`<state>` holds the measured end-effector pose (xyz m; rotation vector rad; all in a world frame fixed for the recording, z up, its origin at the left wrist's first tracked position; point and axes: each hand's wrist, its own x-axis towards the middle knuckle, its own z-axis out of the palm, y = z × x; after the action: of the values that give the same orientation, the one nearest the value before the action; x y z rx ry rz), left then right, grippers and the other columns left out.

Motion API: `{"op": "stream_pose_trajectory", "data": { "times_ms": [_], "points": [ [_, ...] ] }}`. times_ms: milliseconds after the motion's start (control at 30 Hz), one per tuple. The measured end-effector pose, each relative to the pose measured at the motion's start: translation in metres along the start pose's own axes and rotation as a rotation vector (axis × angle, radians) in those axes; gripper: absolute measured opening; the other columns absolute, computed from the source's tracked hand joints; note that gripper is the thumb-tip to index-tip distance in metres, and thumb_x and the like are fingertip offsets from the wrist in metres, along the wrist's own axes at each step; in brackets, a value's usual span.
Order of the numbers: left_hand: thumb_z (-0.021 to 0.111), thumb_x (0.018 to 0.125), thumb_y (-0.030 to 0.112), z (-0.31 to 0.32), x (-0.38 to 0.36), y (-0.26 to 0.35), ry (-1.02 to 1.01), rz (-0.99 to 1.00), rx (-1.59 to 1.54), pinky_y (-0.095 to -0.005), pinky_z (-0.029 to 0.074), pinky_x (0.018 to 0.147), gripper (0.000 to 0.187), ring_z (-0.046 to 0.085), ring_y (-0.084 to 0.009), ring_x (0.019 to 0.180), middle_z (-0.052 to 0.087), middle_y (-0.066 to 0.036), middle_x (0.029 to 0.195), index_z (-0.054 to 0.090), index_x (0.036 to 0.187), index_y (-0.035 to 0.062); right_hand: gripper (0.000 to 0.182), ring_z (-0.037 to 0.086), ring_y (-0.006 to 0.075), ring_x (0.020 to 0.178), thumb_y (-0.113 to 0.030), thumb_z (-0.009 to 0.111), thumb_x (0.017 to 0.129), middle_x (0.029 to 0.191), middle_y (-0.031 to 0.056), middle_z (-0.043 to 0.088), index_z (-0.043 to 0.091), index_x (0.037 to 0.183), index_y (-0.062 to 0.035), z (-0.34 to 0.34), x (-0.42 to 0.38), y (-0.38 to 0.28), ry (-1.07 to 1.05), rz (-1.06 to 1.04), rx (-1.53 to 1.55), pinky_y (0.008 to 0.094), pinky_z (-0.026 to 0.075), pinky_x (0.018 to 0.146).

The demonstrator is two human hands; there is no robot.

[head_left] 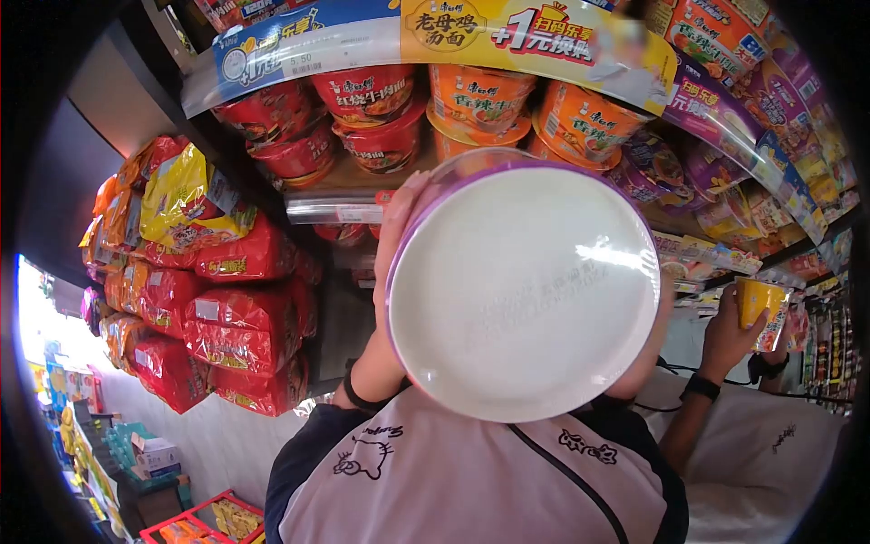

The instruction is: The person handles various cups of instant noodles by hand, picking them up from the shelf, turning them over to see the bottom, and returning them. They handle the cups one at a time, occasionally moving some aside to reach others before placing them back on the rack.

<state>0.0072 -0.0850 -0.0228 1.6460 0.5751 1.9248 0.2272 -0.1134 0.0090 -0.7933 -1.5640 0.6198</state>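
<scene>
Close to the camera is a large instant noodle bowl (526,290), its flat white round face turned towards me. Faint printed characters show on that face, and a purple edge with clear wrap runs round it. My left hand (401,218) is closed on the bowl's left side, fingers along the edge. At the right side, my right hand (667,295) is against the bowl; its fingers are mostly hidden behind it. Just beyond are stacked red noodle bowls (372,113) and orange noodle bowls (478,100) on the shelf.
Purple noodle bowls (648,168) fill the right shelf. Red noodle packs (240,331) are piled at left. A price strip (362,36) runs along the shelf edge. At right, another person's hand (729,331) holds a yellow cup (759,304). A red-edged bin (227,503) stands lower left.
</scene>
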Motion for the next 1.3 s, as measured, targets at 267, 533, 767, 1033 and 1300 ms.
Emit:
{"op": "stream_pose_trajectory", "data": {
  "times_ms": [267, 533, 767, 1033, 1300],
  "points": [
    [0.068, 0.079, 0.017, -0.025, 0.002, -0.010, -0.053, 0.508, 0.650, -0.0543, 0.029, 0.102, 0.071, 0.039, -0.0443, 0.123, 0.039, -0.027, 0.133, 0.025, 0.135, 0.0084, 0.026, 0.051, 0.0305, 0.103, -0.029, 0.063, 0.079, 0.096, 0.0113, 0.060, 0.060, 0.098, -0.0113, -0.010, 0.038, -0.068, -0.157, -0.867, -0.623, 0.0460, 0.044, 0.085],
    [0.064, 0.082, 0.022, -0.030, 0.010, -0.011, 0.044, 0.753, 0.818, -0.0557, 0.033, 0.099, 0.065, 0.041, -0.0470, 0.119, 0.041, -0.028, 0.130, 0.027, 0.133, 0.0062, 0.014, 0.046, 0.0264, 0.103, -0.032, 0.061, 0.080, 0.095, 0.0040, 0.058, 0.064, 0.085, -0.0197, 0.017, 0.043, -0.079, -0.219, -0.924, -0.760, 0.0453, 0.042, 0.088],
    [0.062, 0.083, 0.024, -0.039, 0.005, -0.005, 0.030, 0.723, 0.960, -0.0559, 0.033, 0.098, 0.060, 0.040, -0.0479, 0.119, 0.042, -0.029, 0.129, 0.030, 0.130, 0.0045, 0.013, 0.049, 0.0246, 0.088, -0.029, 0.056, 0.079, 0.081, 0.0032, 0.057, 0.061, 0.077, -0.0171, 0.028, 0.049, -0.066, -0.111, -0.979, -0.693, 0.0430, 0.044, 0.078],
    [0.060, 0.084, 0.025, -0.016, 0.012, 0.009, 0.112, 0.613, 0.922, -0.0566, 0.031, 0.098, 0.056, 0.040, -0.0483, 0.119, 0.043, -0.029, 0.129, 0.032, 0.127, 0.0035, 0.013, 0.050, 0.0253, 0.085, -0.027, 0.055, 0.076, 0.079, 0.0043, 0.058, 0.059, 0.074, -0.0141, 0.031, 0.059, -0.058, -0.059, -1.072, -0.647, 0.0405, 0.043, 0.068],
    [0.060, 0.082, 0.027, -0.012, 0.010, 0.015, 0.054, 0.539, 1.033, -0.0572, 0.027, 0.100, 0.055, 0.040, -0.0473, 0.120, 0.043, -0.028, 0.129, 0.035, 0.125, 0.0035, 0.017, 0.048, 0.0246, 0.067, -0.023, 0.060, 0.064, 0.069, 0.0055, 0.056, 0.056, 0.071, -0.0083, 0.031, 0.059, -0.050, -0.102, -1.000, -0.587, 0.0375, 0.035, 0.057]
  ]
}}
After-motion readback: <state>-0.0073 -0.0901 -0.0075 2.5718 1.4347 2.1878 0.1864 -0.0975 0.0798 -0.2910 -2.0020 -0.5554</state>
